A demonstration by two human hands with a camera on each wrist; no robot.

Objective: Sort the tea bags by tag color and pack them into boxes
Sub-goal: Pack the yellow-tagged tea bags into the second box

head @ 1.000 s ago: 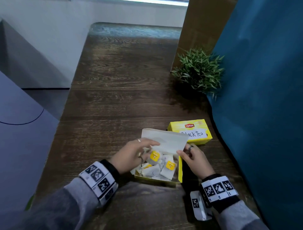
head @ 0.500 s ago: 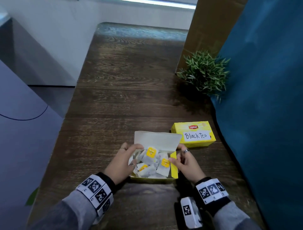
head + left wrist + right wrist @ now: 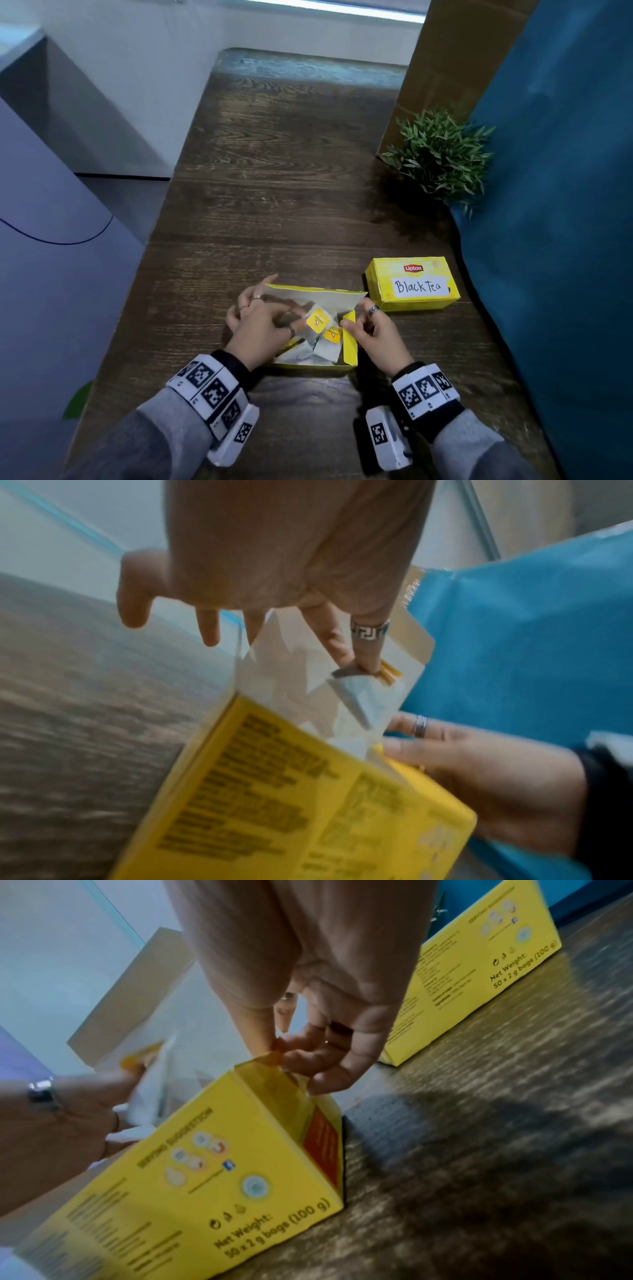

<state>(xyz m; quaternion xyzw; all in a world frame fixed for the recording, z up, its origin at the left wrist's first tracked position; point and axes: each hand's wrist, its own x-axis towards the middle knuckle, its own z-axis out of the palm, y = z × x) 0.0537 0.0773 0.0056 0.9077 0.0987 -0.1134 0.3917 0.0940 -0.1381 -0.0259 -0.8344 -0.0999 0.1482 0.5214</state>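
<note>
An open yellow tea box (image 3: 350,347) stands near the table's front edge, its pale lid (image 3: 318,297) raised at the back. Several white tea bags with yellow tags (image 3: 333,335) lie inside. My left hand (image 3: 301,317) reaches into the box, and thumb and forefinger pinch one yellow-tagged tea bag (image 3: 363,693); the other fingers spread loosely. My right hand (image 3: 349,323) pinches the box's right side flap (image 3: 270,1066) between thumb and curled fingers. A closed yellow box labelled "Black Tea" (image 3: 411,284) sits just to the right.
A small green plant (image 3: 442,154) stands at the back right beside a brown cardboard panel (image 3: 445,68). Blue fabric (image 3: 555,240) runs along the table's right edge. The dark wooden table (image 3: 274,171) stretches far ahead; its left edge drops off.
Both hands have let go of the lid, which now stands lower at the back. The left hand went into the box and took a tea bag; the right moved to the side flap.
</note>
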